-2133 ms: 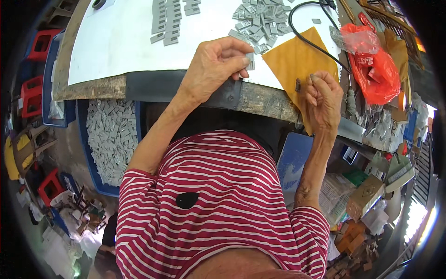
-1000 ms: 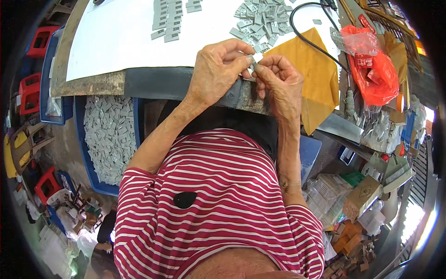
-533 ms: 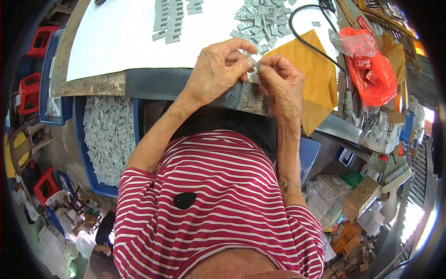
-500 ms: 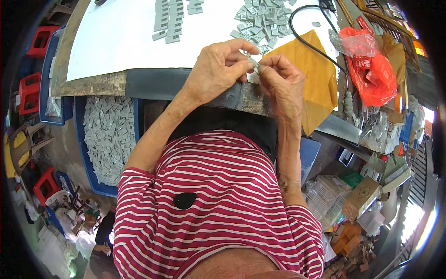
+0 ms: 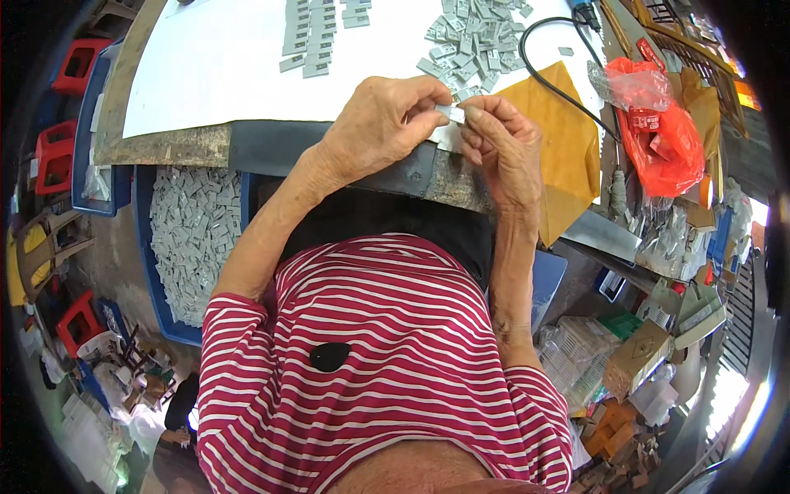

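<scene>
Above the table's front edge, a small grey plastic piece (image 5: 451,113) is pinched between both hands. My left hand (image 5: 380,125) is closed with thumb and fingers on one end of it. The other end is in the fingertips of my right hand (image 5: 508,146). Just beyond them on white paper lies a loose heap of like grey pieces (image 5: 469,41). Farther left are rows of such pieces (image 5: 309,41), laid side by side. Beside my right hand a brown paper sheet (image 5: 564,136) hangs over the table edge.
A blue bin (image 5: 181,329) full of grey pieces stands below the table at left. On the right are a black cable (image 5: 527,62) and a red plastic bag (image 5: 662,144). Cartons (image 5: 638,358) and crates fill the floor at right; red stools (image 5: 54,156) stand at far left.
The grey piece has turned from slanting to nearly level between my fingertips. Both hands stay close together. The whole view has shifted slightly.
</scene>
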Demonstrator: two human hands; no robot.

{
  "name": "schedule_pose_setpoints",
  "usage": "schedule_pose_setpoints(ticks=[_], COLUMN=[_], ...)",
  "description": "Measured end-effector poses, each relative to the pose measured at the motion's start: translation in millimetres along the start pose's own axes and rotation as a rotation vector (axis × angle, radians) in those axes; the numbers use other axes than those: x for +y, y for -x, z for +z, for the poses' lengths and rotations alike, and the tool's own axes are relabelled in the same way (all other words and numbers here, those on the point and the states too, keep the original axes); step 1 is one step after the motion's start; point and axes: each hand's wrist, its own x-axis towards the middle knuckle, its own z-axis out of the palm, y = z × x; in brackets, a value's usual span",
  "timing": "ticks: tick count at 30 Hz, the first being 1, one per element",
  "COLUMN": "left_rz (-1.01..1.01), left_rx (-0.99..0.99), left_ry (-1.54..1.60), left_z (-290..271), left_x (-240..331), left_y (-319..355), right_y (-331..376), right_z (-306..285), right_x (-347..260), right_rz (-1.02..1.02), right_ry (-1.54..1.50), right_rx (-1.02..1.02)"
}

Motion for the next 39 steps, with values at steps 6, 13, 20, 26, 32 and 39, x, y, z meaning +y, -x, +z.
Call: schedule_pose_setpoints(ticks=[6, 13, 20, 26, 32, 39], left_rz=[0.006, -0.002, 0.011, -0.106, -0.099, -0.1], left_rx=[0.117, 0.287, 0.373, 0.285, 0.268, 0.272], left_ry=[-0.097, -0.365, -0.625, -0.795, -0.789, -0.816], left_z=[-7, -21, -27, -31, -32, -35], left_x=[-10, -31, -55, -53, -49, -58], left_y=[0, -8, -15, -14, -16, -21], right_y=[0, 15, 30, 39, 44, 49], right_z=[11, 8, 6, 1, -4, -10], right_x=[2, -4, -7, -11, -12, -10], right_rz=[-0.062, -0.121, -0.102, -0.1, -0.103, -0.104], right_ry=[0.072, 0.151, 0.197, 0.209, 0.226, 0.261], right_rx=[0.081, 0.081, 0.102, 0.098, 0.124, 0.146])
